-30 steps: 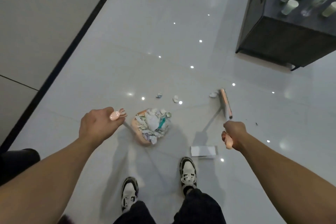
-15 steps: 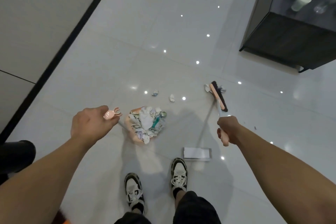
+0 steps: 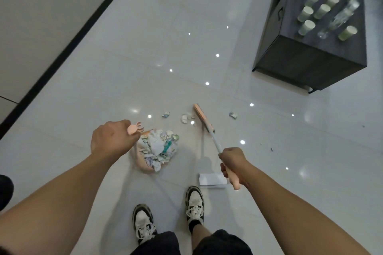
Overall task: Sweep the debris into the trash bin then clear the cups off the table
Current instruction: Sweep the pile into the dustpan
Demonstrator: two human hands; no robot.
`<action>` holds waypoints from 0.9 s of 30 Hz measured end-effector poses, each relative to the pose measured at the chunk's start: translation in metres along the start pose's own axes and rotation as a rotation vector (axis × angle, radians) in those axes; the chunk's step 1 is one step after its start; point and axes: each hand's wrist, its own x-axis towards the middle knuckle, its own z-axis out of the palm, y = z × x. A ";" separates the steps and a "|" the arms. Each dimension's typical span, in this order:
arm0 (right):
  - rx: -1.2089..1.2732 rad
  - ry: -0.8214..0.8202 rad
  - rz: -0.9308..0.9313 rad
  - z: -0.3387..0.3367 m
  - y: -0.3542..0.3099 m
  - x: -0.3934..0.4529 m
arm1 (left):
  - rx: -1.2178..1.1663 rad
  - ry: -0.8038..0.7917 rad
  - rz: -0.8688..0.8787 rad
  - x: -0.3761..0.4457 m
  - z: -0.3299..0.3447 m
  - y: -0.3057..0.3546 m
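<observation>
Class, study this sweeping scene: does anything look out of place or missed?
Yes. One crumpled scrap lies on the floor beyond the broom head, on the far side from the dustpan, and a flat white paper lies by the right foot.

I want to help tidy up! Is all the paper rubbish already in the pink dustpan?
No, three small scraps still lie on the floor beyond the dustpan, near the broom head.

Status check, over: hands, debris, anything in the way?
Left hand grips dustpan handle; right hand grips broom. Dustpan heaped; three scraps loose beyond it. White sheet by right shoe.
</observation>
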 end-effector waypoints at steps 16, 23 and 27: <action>-0.023 0.174 0.049 -0.087 -0.016 0.115 | 0.069 -0.001 -0.020 0.016 0.006 0.025; -0.029 0.065 0.180 -0.044 -0.011 0.067 | 0.065 0.001 -0.017 0.009 0.007 0.017; -0.098 -0.019 0.147 -0.002 -0.008 0.036 | 0.055 0.009 -0.044 -0.002 0.007 0.008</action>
